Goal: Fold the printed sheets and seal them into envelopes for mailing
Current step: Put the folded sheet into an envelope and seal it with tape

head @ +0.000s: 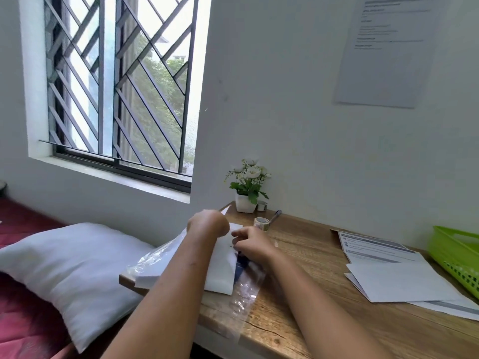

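Note:
A stack of white envelopes point(220, 275) lies in a clear plastic wrapper point(243, 301) at the left end of the wooden desk point(311, 294). My left hand point(207, 224) is raised over the stack and pinches the lifted flap of an envelope, whose pointed tip shows above the fingers. My right hand point(252, 244) rests on the top envelope with fingers curled, pressing near its opening. Printed sheets point(373, 248) lie at the right of the desk, with a folded white sheet point(399, 283) on top of them.
A roll of tape point(261, 224) and a pen point(275, 216) lie behind my hands, near a small potted plant point(247, 190). A green plastic basket point(456, 252) stands at the right edge. A white pillow point(70, 263) lies on the bed left of the desk.

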### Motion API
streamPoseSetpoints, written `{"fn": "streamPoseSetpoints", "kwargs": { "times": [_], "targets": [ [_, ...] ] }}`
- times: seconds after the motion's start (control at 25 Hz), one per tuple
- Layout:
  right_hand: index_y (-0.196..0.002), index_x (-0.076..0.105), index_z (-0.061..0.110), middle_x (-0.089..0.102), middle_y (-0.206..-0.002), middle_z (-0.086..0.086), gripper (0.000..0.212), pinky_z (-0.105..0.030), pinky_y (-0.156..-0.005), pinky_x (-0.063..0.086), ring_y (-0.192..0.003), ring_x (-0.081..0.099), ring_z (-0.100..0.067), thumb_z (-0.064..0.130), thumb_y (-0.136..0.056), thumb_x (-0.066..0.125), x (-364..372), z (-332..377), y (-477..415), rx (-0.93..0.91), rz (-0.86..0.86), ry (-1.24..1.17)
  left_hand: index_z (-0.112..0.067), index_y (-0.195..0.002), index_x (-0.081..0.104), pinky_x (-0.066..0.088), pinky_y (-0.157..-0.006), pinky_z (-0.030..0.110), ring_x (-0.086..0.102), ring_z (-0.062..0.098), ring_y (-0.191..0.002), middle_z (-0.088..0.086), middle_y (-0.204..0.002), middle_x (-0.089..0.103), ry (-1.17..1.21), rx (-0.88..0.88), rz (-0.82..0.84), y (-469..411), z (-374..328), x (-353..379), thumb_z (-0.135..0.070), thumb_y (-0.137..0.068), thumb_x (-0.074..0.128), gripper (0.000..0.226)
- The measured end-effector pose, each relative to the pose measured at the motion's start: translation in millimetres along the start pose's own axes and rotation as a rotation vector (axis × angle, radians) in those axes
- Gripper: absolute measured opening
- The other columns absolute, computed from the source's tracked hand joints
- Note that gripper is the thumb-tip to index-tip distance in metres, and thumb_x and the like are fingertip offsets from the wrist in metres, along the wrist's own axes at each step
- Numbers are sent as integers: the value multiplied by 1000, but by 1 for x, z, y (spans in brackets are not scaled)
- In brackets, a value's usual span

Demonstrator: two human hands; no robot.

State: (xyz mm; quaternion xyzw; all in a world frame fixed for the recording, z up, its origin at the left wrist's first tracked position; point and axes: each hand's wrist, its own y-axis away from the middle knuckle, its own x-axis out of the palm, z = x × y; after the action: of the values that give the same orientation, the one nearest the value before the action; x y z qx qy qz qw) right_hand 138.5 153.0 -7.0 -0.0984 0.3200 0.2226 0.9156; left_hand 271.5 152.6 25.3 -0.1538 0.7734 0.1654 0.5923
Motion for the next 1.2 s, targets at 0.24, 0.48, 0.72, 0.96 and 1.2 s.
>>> {"fn": "streamPoseSetpoints", "kwargs": {
  "times": [0.24, 0.48, 0.72, 0.96, 1.2],
  "targets": [
    [-133, 48, 21, 58, -123, -3, 43, -38, -97, 47, -106, 57, -20, 38, -94, 54, -18, -1, 10, 16, 24, -427, -12, -123, 52, 56, -84, 44, 62, 33, -96, 15, -113, 58, 607, 150, -225, 28, -28, -50, -4, -86, 38, 40],
    [-127, 55, 10, 67, -113, -11, 36, -34, -77, 56, -85, 67, -18, 27, -96, 52, -93, -6, 27, -62, -151, -817, -13, -124, 43, 57, -72, 47, 63, 31, -97, 12, -111, 59, 1453, 304, 26, 37, -69, -45, 0, -91, 47, 35],
    [-143, 35, 13, 62, -111, -13, 58, -29, -63, 57, -87, 66, -21, 3, -91, 57, -172, -54, 62, 14, -299, -653, -4, -129, 45, 53, -86, 47, 62, 32, -102, 19, -121, 59, 1279, 272, 241, 32, -127, -6, -9, -92, 57, 39],
    [-121, 61, 6, 65, -100, -6, 30, -23, -60, 55, -81, 64, -17, 0, -94, 51, -187, -104, 76, 147, -399, -513, -4, -117, 55, 51, -50, 27, 60, 17, -70, 7, -111, 66, 388, 395, 279, 44, -157, 31, -18, -98, 43, 27],
    [-114, 67, 8, 65, -113, -14, 25, -32, -78, 57, -91, 65, -24, 2, -93, 54, -186, -123, 70, 217, -410, -442, -4, -108, 58, 54, -87, 35, 65, 21, -72, 7, -85, 66, 67, 229, 423, 44, -145, 34, -25, -98, 43, 27]
  ]
}}
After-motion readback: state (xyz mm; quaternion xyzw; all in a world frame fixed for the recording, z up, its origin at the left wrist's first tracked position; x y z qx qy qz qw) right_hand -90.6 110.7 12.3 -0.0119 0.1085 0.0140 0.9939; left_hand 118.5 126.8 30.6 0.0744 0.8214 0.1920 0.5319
